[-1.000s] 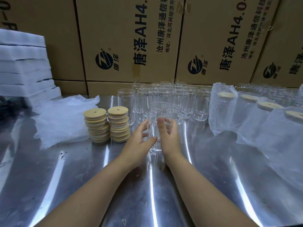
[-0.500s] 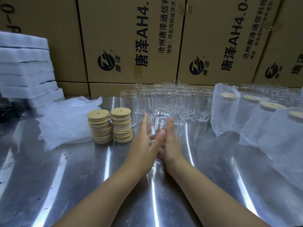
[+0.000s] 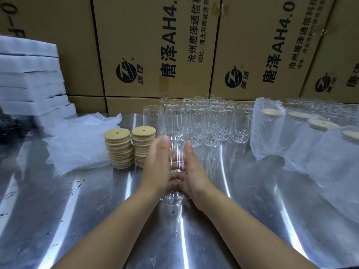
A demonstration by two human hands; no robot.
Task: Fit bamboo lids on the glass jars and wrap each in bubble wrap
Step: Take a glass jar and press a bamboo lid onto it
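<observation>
Both my forearms come in from the bottom edge over the shiny steel counter [image 3: 77,220]. My left hand [image 3: 157,167] and right hand [image 3: 196,175] stand on edge, palms facing each other, fingers straight and pointing away from me. Between them is one glass jar [image 3: 175,152], upright on the counter, no lid on it. Both palms lie flat against its sides and no fingers curl round it. Something skin-coloured shows through the glass low down, too blurred for me to say what.

Just left of my left hand are two stacks of bamboo lids [image 3: 118,146], side by side and touching, each top lid with a small hole. Left of those lies a loose pile of bubble wrap [image 3: 77,140], flat on the counter.

On the right, a row of wrapped jars [image 3: 268,129] with lids fitted runs off to the right edge. Behind my hands is a tight cluster of bare jars [image 3: 204,121], upright and lidless.

At the far left is a stack of white foam slabs [image 3: 29,78]. Printed cardboard boxes [image 3: 155,45] form a wall across the back.
</observation>
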